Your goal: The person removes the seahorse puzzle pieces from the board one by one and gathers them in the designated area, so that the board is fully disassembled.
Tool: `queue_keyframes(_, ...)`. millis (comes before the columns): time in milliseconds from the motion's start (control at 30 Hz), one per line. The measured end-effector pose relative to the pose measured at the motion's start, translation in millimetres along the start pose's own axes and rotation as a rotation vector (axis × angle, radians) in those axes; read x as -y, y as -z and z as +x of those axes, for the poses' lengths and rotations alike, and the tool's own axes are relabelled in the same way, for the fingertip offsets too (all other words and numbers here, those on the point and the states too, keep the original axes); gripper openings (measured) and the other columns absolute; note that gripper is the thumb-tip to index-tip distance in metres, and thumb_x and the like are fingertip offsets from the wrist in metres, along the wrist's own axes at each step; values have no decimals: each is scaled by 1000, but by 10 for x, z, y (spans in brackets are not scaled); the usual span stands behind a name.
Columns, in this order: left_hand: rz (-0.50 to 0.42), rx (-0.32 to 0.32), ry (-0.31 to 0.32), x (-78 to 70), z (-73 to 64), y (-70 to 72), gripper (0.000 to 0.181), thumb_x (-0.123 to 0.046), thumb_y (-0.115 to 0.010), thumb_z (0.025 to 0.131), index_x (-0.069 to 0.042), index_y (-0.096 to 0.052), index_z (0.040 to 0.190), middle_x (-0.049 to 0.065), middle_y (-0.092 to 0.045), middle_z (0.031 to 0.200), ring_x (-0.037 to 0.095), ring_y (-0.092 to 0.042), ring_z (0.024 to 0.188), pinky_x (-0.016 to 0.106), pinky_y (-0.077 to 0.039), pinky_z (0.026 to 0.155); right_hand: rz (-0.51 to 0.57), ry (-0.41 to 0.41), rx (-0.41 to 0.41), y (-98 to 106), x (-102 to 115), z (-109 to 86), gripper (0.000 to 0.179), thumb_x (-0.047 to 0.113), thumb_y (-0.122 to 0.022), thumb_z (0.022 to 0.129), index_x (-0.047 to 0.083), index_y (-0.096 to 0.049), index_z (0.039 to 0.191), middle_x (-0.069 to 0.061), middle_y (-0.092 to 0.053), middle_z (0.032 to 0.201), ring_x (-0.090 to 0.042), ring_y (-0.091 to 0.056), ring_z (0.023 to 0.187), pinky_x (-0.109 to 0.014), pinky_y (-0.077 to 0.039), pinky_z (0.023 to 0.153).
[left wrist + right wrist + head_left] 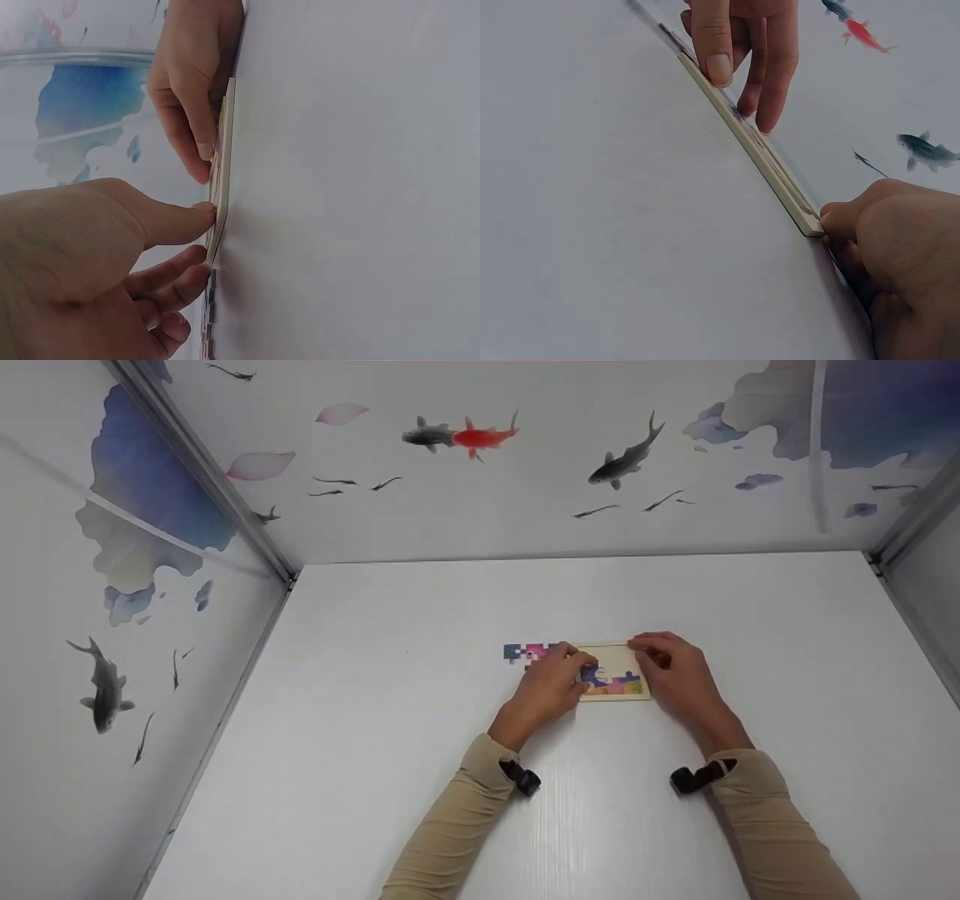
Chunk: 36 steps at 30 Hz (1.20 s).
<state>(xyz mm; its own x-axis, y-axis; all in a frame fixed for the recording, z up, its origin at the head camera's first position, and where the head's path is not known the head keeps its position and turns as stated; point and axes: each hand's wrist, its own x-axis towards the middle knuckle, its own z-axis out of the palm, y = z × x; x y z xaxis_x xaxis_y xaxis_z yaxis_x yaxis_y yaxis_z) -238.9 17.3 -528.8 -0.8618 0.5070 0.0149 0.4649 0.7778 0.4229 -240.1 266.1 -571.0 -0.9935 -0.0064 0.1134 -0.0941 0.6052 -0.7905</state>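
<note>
A shallow wooden puzzle tray lies on the white table, its lower part filled with colourful jigsaw pieces and its upper part showing bare wood. My left hand reaches over the tray's left side, fingers spread and fingertips touching the tray and the pieces there. In the left wrist view, the left thumb rests at the tray's near edge. At the right edge, my right hand grips the tray near its upper corner between thumb and curled fingers; the right wrist view shows this hand at the tray's corner.
Loose jigsaw pieces lie left of the tray, partly hidden by the left hand. White panels with painted fish stand behind and at the sides of the table. Both wrists wear small black cameras.
</note>
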Motion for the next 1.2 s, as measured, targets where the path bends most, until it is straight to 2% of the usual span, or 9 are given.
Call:
queue_keyframes(300,-45,9,52,-7,-10,-43,48,-22,-71,107,-23,-60,153,2,-57,145,15,-60,129,32,-52,115,-7,-4,9,-22,-19,-25,29,19,-65,110,17,-75,137,-6,-67,140,-22,-60,109,-16,-47,85)
queue_keyframes(467,-45,7,68,-5,-10,-56,46,-22,-71,106,-22,-62,151,1,-55,147,14,-59,130,32,-50,117,-14,11,9,-26,-12,-31,29,18,-64,110,16,-75,137,-8,-66,141,-21,-60,109,-16,-46,85)
queue_keyframes(833,-11,-30,22,28,15,-24,42,-23,-76,103,-23,-66,144,-1,-64,141,16,-54,130,32,-45,118,-4,12,10,-19,-17,-20,29,18,-65,110,17,-75,137,-7,-66,141,-22,-61,110,-15,-47,86)
queue_keyframes(1033,-58,-79,8,62,51,-23,38,-20,-79,101,-23,-72,138,-3,-69,135,15,-56,124,29,-47,114,-8,15,-7,-10,-6,-7,29,17,-65,109,16,-76,136,-8,-66,143,-21,-60,111,-14,-45,85)
queue_keyframes(1200,-54,-78,1,67,66,-18,35,-21,-77,102,-22,-75,137,-3,-69,134,15,-56,124,29,-48,113,-11,9,-6,5,13,-4,29,17,-65,109,16,-75,136,-8,-66,144,-23,-60,112,-13,-45,86)
